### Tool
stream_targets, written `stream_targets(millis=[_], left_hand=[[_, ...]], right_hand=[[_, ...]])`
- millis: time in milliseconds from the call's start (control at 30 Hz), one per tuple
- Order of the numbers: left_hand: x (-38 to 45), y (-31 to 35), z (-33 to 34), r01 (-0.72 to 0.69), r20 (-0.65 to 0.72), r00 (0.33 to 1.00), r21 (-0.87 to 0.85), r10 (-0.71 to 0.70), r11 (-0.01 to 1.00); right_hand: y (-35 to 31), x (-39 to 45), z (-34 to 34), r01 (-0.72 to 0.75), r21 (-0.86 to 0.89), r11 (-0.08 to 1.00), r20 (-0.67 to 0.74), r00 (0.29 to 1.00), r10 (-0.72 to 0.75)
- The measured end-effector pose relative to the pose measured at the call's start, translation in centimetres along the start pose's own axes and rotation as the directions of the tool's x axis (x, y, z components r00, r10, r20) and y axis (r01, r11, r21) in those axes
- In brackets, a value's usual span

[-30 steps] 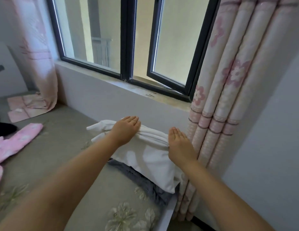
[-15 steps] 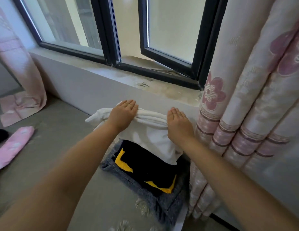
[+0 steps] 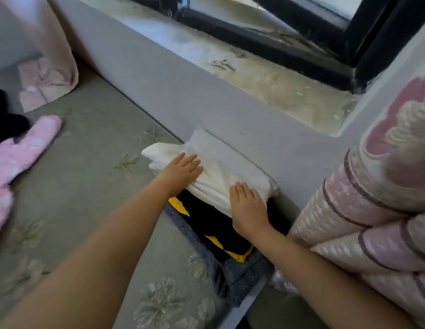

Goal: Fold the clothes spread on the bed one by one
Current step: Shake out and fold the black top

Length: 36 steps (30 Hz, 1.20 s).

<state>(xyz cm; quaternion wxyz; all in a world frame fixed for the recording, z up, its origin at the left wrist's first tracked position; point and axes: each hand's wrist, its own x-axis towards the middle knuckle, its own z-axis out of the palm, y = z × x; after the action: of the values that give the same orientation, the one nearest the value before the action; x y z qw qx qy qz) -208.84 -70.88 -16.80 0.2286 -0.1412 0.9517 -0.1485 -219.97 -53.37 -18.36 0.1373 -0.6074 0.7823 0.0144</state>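
Lowered since before: soft white folded garment, now against the wall atop black-and-yellow cloth. Left hand at 10 o'clock, right hand at 4, both flat, fingers extended, gripping nothing.

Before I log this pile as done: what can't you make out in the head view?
- Black-and-yellow garment: mostly hidden under the white garment and right hand.
- Grey garment: only edges show beneath the pile.
- Pink garment: blurred, cut off by the left edge.
- Left hand: palm hidden; grip unclear.

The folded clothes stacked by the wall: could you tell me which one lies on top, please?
The white garment, under both hands, tops the stack. The black and yellow garment lies beneath it, and the grey one at the bottom.
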Motion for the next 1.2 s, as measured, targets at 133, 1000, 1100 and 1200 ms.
stream_targets(millis=[133,1000,1100,1200], left_hand=[[-1.0,4.2,6.9,0.116,0.376,0.926,-0.174,-0.043,0.978],[-40.4,10.3,7.0,0.894,0.279,0.325,-0.404,-0.904,0.197],[-50.3,13.5,5.7,0.928,0.319,0.108,-0.372,-0.942,-0.020],[-59.9,17.5,4.4,0.932,0.341,-0.088,-0.304,-0.936,-0.199]], right_hand=[[-1.3,0.4,8.0,-0.026,-0.005,1.000,0.312,0.950,0.026],[-29.1,-8.2,-1.1,0.763,-0.234,0.603,0.021,0.624,-0.781],[-37.7,-15.0,-3.1,0.859,-0.216,0.465,-0.092,0.456,-0.885],[-45.0,-22.1,-3.8,0.922,-0.201,0.330,-0.134,0.308,-0.942]])
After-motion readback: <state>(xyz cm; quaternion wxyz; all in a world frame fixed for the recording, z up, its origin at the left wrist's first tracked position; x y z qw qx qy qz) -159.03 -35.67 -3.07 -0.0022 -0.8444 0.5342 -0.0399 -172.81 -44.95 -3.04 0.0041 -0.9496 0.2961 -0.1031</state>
